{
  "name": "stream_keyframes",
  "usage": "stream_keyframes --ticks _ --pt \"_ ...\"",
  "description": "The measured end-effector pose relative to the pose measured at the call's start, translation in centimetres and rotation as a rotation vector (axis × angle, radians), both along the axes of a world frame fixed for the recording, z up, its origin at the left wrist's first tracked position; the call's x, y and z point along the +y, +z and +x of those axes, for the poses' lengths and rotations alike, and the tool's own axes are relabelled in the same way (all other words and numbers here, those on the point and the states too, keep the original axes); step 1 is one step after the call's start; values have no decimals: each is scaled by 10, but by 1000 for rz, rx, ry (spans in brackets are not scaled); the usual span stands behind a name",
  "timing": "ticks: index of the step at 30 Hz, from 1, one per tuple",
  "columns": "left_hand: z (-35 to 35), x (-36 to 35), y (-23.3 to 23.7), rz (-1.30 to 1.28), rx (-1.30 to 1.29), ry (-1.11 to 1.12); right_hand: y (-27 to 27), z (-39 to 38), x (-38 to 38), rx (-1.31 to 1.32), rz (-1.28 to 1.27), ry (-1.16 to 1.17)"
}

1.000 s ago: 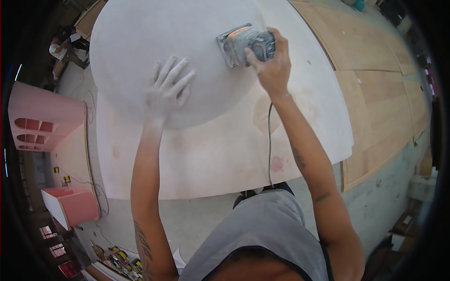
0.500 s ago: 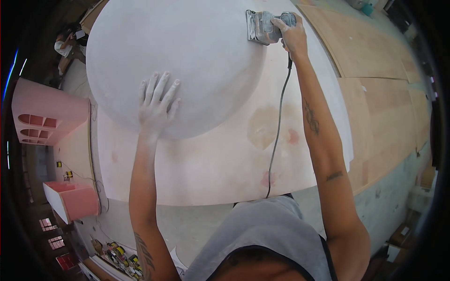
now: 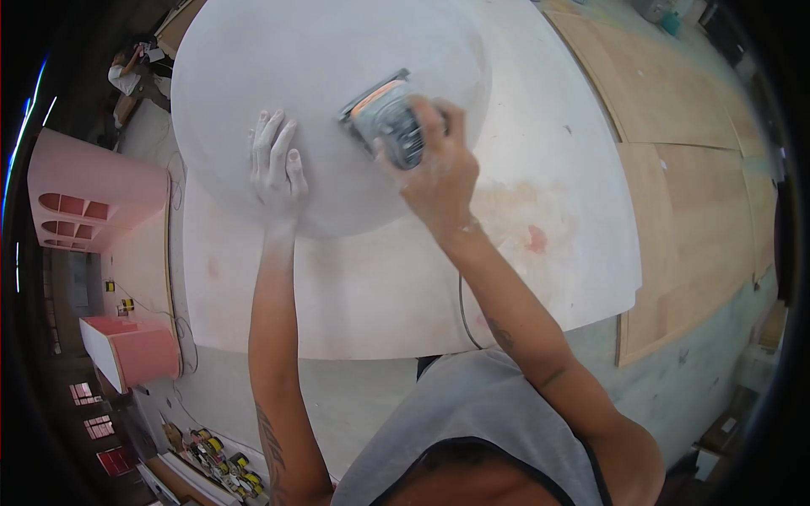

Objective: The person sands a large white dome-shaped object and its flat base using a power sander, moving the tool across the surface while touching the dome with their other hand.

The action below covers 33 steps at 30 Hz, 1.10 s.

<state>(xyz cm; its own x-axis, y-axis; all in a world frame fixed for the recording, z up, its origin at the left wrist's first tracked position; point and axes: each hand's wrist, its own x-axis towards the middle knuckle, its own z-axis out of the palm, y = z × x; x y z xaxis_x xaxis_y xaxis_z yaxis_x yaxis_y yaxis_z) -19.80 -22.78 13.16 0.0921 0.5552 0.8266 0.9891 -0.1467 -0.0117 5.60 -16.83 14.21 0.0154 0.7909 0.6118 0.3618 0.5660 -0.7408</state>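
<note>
A large rounded whitish form (image 3: 253,67) rests on a pale board (image 3: 380,312) in front of me. My right hand (image 3: 443,164) is wrapped round a grey, dusty power sander (image 3: 388,122), whose flat pad lies against the form's surface near its middle. The sander's dark cord runs down to the board's near edge, partly behind my right forearm. My left hand (image 3: 276,169) rests on the lower left part of the form, dusted white, fingers stretched out and slightly apart, holding nothing.
Wooden panels (image 3: 692,202) lie at the right. Pink pieces, one with arched openings (image 3: 101,190) and a box-like one (image 3: 145,350), stand at the left. Several yellow-and-black tools (image 3: 224,464) are at the lower left. A person (image 3: 126,74) sits at the upper left.
My right hand has brought the sander from the upper right edge of the form down and left towards its middle, and the sander has turned. My left hand remains on the form, its fingers closer together.
</note>
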Motion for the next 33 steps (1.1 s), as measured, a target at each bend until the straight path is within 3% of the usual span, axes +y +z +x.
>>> stream_keyframes --ticks 2,4,8,10,11,13,22,27,28,33 --pt "-1 -1 -2 -9 -58 -61 0 -13 -26 -135 112 85" --pt "-3 3 -5 106 -304 -292 -8 -24 -42 -180 181 126" --pt "-11 -7 -7 107 -421 -312 -21 -28 -53 -205 243 143" --pt "-22 -11 -3 -111 -81 -213 -24 -19 -45 -164 254 101" --pt "-19 -11 -3 -111 -80 -216 -24 -12 -37 -127 235 69" --pt "-3 -13 3 -293 274 11 -22 0 -16 -93 217 35" --pt "34 2 -17 -290 261 163 -12 69 130 68 3 -54" --pt "22 3 -22 -300 358 184 -13 86 213 65 -259 -72" --pt "21 2 -22 -310 377 186 -13 87 225 73 -370 -75" --pt "22 4 -20 -254 400 124 -19 90 236 89 -420 -102"
